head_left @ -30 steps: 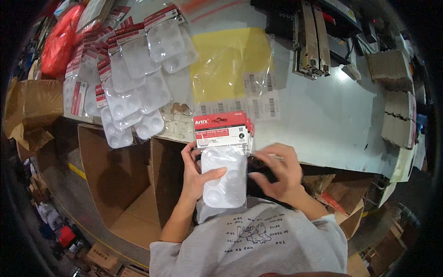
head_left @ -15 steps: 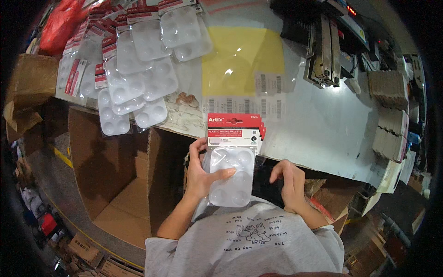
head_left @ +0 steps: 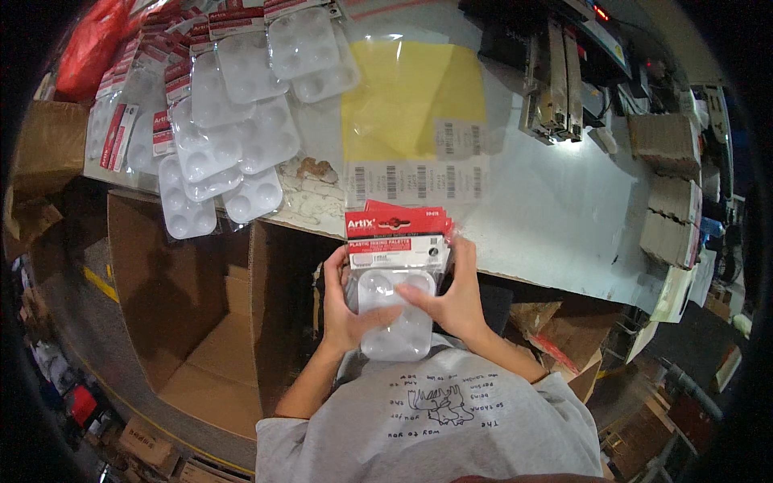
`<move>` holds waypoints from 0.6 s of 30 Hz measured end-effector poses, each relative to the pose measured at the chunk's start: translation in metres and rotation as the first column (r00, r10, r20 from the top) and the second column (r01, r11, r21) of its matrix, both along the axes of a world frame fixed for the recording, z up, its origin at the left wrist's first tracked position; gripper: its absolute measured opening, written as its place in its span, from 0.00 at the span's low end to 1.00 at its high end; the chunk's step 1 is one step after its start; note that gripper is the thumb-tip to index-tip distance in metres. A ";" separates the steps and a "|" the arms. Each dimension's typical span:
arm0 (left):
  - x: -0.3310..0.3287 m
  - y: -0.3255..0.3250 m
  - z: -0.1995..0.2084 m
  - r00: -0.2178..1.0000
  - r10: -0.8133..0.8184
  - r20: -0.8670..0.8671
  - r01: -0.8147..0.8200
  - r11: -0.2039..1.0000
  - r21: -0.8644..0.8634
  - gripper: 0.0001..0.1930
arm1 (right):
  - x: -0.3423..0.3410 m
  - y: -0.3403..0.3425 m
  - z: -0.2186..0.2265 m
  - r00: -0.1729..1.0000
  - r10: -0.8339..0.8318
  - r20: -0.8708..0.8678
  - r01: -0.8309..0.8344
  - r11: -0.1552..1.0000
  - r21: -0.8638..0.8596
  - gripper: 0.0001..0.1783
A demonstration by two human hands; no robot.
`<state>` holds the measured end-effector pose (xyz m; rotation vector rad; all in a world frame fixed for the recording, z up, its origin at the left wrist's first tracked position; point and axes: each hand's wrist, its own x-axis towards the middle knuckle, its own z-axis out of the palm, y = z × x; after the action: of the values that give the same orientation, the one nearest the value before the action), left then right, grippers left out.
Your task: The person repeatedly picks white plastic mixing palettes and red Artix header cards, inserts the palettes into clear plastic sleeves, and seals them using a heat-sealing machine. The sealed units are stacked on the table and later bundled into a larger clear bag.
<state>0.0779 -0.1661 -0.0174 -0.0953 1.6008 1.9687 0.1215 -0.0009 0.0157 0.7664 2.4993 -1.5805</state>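
Note:
A small stack of packaged white plastic paint palettes (head_left: 395, 336), with red header cards, is held upright in front of my chest. My left hand (head_left: 346, 310) grips its left side, thumb lying across the top palette. From the other side my right hand (head_left: 452, 296) closes on the stack, its thumb also on the front palette and its fingers behind the cards. Both hands' fingertips behind the stack are hidden. Many more bagged palettes (head_left: 207, 141) with red cards lie heaped at the table's left, some overhanging its front edge.
On the table (head_left: 547, 217) lies a yellow sheet (head_left: 415, 101) beside barcode labels (head_left: 415, 181). A machine with metal rails (head_left: 555, 84) stands at the back right, and card stacks (head_left: 670, 221) at the right edge. An open cardboard box (head_left: 185, 298) sits below the table's left front.
My right hand has come in from the right and taken hold of the stack's right side. The stack has shifted slightly left, and the whole view has moved a little.

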 end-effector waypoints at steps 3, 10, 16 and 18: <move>0.014 -0.006 0.000 0.985 -0.072 -0.158 0.073 0.997 -0.002 0.56 | 0.022 0.001 0.001 0.994 0.042 0.105 0.006 0.909 -0.418 0.51; 0.033 -0.029 0.020 0.741 -0.506 -0.442 0.346 0.852 -0.393 0.70 | 0.063 0.012 -0.007 0.990 0.136 0.031 -0.084 0.760 -0.644 0.44; 0.044 -0.041 0.026 0.617 -0.787 -0.012 0.649 0.517 -0.558 0.70 | 0.096 0.010 -0.009 0.976 -0.007 0.216 0.159 0.697 -0.699 0.46; 0.051 -0.034 0.018 0.591 -0.781 -0.203 0.562 0.579 -0.591 0.68 | 0.098 0.003 -0.014 0.990 -0.144 0.002 0.094 0.636 -0.766 0.46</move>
<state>0.1285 -0.2002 0.0010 0.7642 1.9658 0.9711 0.2197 0.0025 0.0019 0.7352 1.5068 -2.4495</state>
